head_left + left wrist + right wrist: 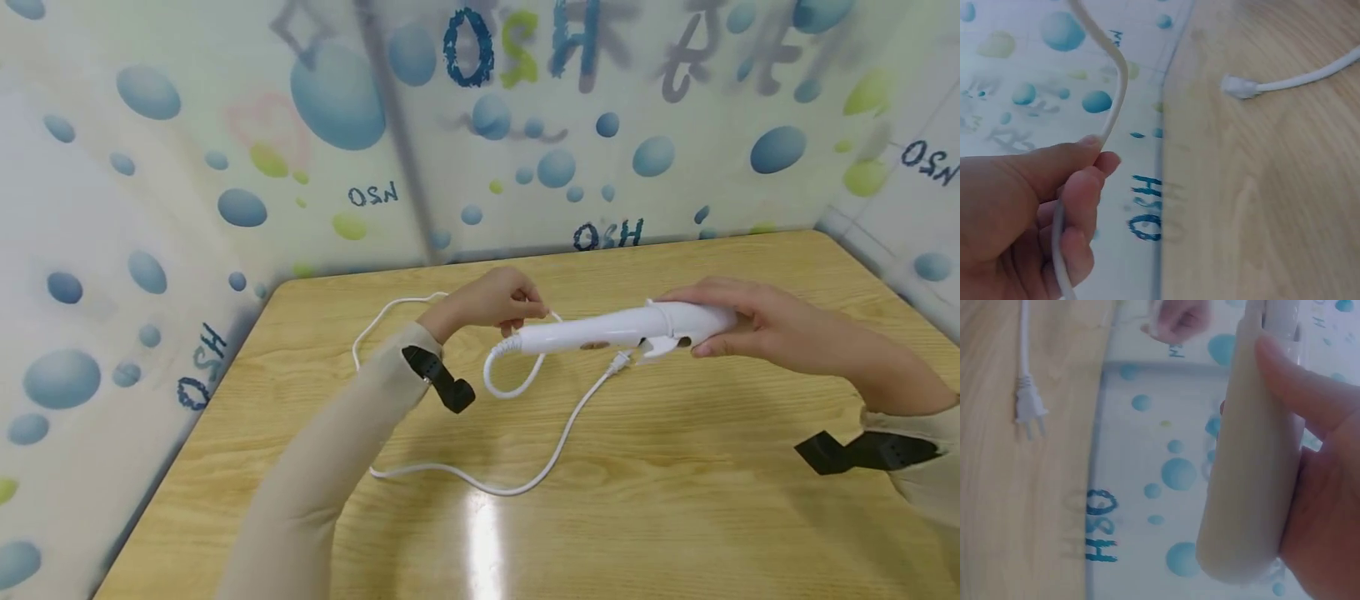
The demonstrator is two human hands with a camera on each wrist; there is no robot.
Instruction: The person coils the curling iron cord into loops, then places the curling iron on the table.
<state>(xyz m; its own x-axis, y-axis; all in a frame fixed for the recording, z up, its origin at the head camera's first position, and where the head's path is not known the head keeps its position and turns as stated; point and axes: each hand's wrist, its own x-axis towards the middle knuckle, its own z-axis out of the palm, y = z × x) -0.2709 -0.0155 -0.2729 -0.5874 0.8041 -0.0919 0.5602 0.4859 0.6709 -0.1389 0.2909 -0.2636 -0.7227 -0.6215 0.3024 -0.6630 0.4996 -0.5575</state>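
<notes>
My right hand grips the thick end of a white curling iron, held level above the table, its cord end pointing left. In the right wrist view the thumb lies along the smooth rounded body. A small white lever sticks out below it, near the fingers. My left hand pinches the white power cord between thumb and fingertips, just beyond the iron's cord end. From there the cord loops under the iron and across the table. Its two-pin plug lies on the wood beneath the iron.
The wooden table ends at a bubble-patterned wall covering at the back and sides. A long curve of cord lies in front of the left forearm. Black straps circle both sleeves.
</notes>
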